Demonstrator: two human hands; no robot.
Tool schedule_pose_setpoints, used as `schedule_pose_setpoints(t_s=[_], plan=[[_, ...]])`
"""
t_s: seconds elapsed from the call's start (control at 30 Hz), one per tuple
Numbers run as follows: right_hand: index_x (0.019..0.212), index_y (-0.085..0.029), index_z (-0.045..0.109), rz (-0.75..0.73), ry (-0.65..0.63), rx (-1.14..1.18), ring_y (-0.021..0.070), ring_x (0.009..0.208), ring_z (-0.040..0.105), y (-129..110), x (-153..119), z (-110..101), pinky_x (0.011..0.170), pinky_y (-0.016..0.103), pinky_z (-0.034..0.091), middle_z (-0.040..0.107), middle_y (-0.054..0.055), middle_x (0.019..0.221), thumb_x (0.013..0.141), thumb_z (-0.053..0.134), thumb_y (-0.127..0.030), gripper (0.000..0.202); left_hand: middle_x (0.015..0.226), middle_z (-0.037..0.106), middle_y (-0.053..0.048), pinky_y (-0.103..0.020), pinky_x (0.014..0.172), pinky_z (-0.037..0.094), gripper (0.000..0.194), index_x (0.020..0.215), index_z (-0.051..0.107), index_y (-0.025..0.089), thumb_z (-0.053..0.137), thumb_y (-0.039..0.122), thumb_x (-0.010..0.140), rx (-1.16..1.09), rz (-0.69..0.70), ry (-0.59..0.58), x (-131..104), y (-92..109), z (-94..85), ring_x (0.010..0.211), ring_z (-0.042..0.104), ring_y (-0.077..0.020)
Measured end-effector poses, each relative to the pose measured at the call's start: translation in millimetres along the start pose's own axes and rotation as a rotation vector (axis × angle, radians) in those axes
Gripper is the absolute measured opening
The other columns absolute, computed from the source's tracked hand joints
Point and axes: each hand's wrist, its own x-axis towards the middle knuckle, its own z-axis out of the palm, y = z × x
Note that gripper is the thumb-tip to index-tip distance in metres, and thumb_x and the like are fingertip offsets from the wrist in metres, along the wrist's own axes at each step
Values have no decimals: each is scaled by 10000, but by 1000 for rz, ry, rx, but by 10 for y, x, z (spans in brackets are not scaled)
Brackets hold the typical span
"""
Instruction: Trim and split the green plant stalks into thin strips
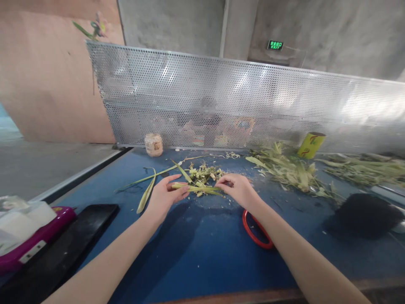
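My left hand [167, 192] pinches one end of a pale green leafy stalk [202, 188], which lies across in front of me just above the blue table. At the stalk's other end, the fingertips of my right hand [236, 190] are closed on its tip. Just behind it sits a small heap of green plant scraps [205, 172]. Left of my left hand lie a loose folded leaf [146, 196] and a long thin stem [142, 181]. A red loop-shaped handle [257, 236] rests on the table, partly covered by my right forearm.
A perforated metal screen [177, 93] stands along the table's far edge, with a person behind it. Plant bundles [287, 169], a yellow-green tube [311, 145] and a dark bundle [368, 215] are right. A jar [153, 145], black tray [69, 240] and purple box [47, 236] are left.
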Motion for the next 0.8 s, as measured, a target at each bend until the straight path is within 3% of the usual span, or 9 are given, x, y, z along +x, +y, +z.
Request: schedule_pose_setpoints(t_s=[0.3,0.5,0.63,0.8], plan=[[731,-174,660,67,106,126,134,636,598,31,36,-24,610,244,452,678,31,730,740,572,-190,90,776,665,-46,-221,621,544,454,1064,509,120,680,71,646,70,21,-7,14,-32,-20,629,654,-131],[951,-201,645,-55,-1,90,131,709,605,73,24,16,631,250,457,678,27,819,745,537,-149,238,768,654,-33,-245,657,545,468,1044,515,117,696,72,615,29,26,-13,14,-33,-29,629,650,-128],[963,-219,635,-71,-40,95,126,753,607,99,10,69,664,251,450,671,15,835,720,521,-87,300,765,654,-33,-249,641,545,484,1030,518,119,716,82,590,32,25,-18,24,-40,-28,614,648,-129],[917,-225,650,-11,6,89,123,664,595,76,9,53,634,254,453,673,13,763,733,541,-140,230,789,653,-35,-239,618,544,503,1033,517,129,737,121,581,79,54,-35,40,-52,-27,619,646,-128]])
